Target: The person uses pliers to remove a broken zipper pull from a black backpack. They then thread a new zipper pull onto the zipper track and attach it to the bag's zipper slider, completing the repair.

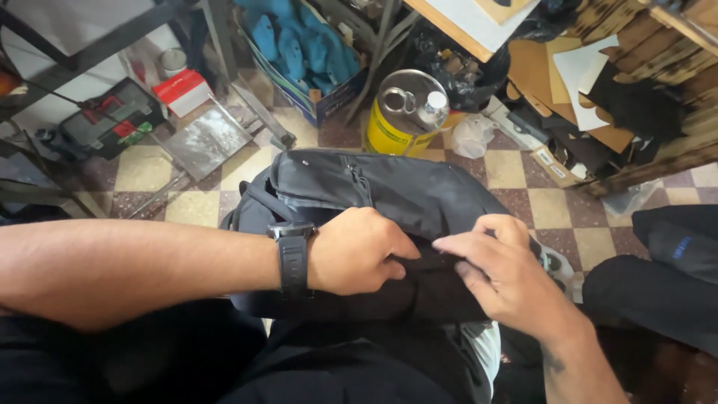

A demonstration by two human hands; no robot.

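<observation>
Two bare hands work on a black backpack (396, 198) that rests on the person's lap, above dark trousers, with its top toward the tiled floor (516, 168). Left hand (359, 251): clenched into a fist on a fold of the bag's black fabric near its lower edge; a dark wristwatch (293, 251) sits on the wrist. Right hand (497, 273): just beside the left, fingers bent and pinching the same dark fabric; thumb and forefinger press down on the cloth, though exactly what small part they grip is hidden by the knuckles and possibly by the folds. The fingertips of both hands nearly meet over the middle of the bag. A zipper line (357, 179) runs along the upper panel of the backpack, away from both hands.

Surroundings: a yellow metal can (400, 112) with a round shiny lid stands on the floor beyond the bag, a small white-capped bottle (432, 108) on or against it. A cardboard box holding blue moulded pieces (299, 41) lies farther left, beside a red and white carton (183, 91) and a dark tool case (112, 120). To the right, sheets of cardboard and white paper (583, 75) lean among stacked wood. A crumpled clear plastic bag (473, 136) lies near the can. Another dark bag (673, 239) sits at the right edge, well apart from the hands.
</observation>
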